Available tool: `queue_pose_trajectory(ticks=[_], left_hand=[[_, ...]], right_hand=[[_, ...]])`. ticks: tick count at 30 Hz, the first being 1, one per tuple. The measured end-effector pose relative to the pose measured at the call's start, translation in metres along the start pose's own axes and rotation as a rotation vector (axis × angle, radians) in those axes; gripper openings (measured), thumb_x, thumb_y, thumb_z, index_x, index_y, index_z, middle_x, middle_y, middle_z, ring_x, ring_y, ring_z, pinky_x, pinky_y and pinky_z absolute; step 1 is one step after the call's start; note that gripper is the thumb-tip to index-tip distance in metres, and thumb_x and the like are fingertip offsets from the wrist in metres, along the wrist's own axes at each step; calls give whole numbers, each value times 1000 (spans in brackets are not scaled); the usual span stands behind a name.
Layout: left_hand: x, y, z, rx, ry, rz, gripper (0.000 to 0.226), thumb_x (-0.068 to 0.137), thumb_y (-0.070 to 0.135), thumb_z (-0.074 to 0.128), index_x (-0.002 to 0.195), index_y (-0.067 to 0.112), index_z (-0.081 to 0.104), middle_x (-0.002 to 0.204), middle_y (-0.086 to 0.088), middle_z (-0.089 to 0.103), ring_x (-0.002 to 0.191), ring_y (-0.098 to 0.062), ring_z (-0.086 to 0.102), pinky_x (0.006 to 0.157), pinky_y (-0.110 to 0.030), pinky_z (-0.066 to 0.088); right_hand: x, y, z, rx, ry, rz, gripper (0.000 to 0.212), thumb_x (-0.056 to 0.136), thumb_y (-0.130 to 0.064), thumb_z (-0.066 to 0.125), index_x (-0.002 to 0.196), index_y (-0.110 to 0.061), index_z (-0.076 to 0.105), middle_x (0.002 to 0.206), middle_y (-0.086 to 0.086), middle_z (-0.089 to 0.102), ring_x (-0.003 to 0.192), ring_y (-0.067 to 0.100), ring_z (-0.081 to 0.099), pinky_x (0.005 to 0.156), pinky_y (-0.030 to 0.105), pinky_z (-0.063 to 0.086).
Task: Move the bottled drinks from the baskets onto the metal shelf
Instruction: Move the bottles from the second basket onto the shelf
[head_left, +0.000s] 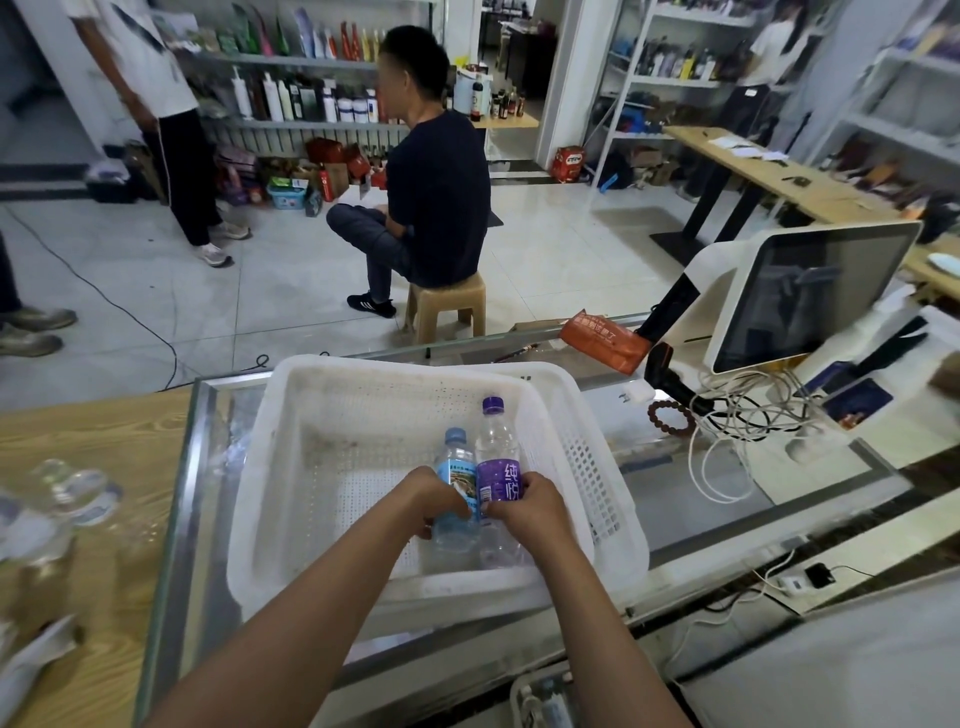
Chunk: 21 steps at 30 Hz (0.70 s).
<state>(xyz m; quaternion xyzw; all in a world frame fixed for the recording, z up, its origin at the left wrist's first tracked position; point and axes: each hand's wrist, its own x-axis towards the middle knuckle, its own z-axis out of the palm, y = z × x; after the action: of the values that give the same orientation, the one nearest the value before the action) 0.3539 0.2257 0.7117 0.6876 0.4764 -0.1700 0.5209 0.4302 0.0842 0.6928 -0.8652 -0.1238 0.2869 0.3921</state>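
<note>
Gripping two bottles in white basket (395, 395) on near counter: our left hand (431, 493) holds blue bottle (456, 467), right hand (524, 506) purple bottle (496, 452). Probably full, weighty, smooth plastic; we grasp mid-body.

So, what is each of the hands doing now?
Left hand: grips the blue-label bottle.
Right hand: grips the purple-label bottle.

Blurring at left: bottles (67, 499) on the wood counter (104, 431). Hiding bottle middles under hands. Cutting off tray (545, 696) at bottom edge.
</note>
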Motion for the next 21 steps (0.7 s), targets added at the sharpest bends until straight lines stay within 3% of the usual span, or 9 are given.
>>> queue_pose_trajectory(ticks=[4, 8, 11, 16, 18, 21], left_hand=[[0, 2, 13, 99, 61, 58, 33, 67, 34, 85, 79, 21, 58, 76, -4, 60, 67, -17, 61, 53, -26, 49], [1, 7, 20, 277, 129, 92, 42, 71, 48, 78, 99, 21, 62, 84, -2, 64, 75, -18, 64, 62, -25, 53], [0, 10, 21, 271, 119, 7, 45, 69, 43, 82, 99, 18, 60, 76, -3, 57, 62, -17, 57, 47, -22, 41], [5, 10, 22, 105, 212, -144, 91, 58, 37, 91, 127, 7, 39, 93, -11, 45, 65, -25, 50, 43, -30, 36], [7, 14, 26, 129, 241, -47, 88, 62, 36, 87, 129, 7, 39, 106, -11, 51, 77, -24, 55, 52, -31, 45], [12, 14, 38, 145, 279, 9, 100, 72, 32, 80, 147, 2, 21, 131, -15, 53, 110, -27, 58, 87, -33, 51]], right_hand=[[0, -1, -1, -9, -6, -10, 48, 57, -30, 90, 98, -20, 67, 90, -2, 73, 81, 16, 69, 74, 35, 58], [2, -6, -5, -53, -25, 21, 42, 60, -24, 89, 97, -15, 71, 90, 3, 73, 81, 19, 69, 76, 36, 59], [6, -14, -10, -127, -75, 44, 44, 59, -22, 91, 98, -12, 72, 91, 6, 73, 84, 21, 69, 75, 32, 57], [7, -21, -10, -188, -111, 16, 52, 64, -28, 91, 110, -17, 68, 105, 5, 71, 94, 23, 66, 83, 33, 54], [6, -21, -9, -196, -123, 1, 48, 66, -27, 89, 109, -18, 70, 105, 5, 71, 93, 23, 66, 87, 35, 55], [5, -21, -9, -205, -96, 9, 39, 66, -27, 86, 102, -18, 70, 102, 6, 72, 90, 23, 67, 88, 39, 57]])
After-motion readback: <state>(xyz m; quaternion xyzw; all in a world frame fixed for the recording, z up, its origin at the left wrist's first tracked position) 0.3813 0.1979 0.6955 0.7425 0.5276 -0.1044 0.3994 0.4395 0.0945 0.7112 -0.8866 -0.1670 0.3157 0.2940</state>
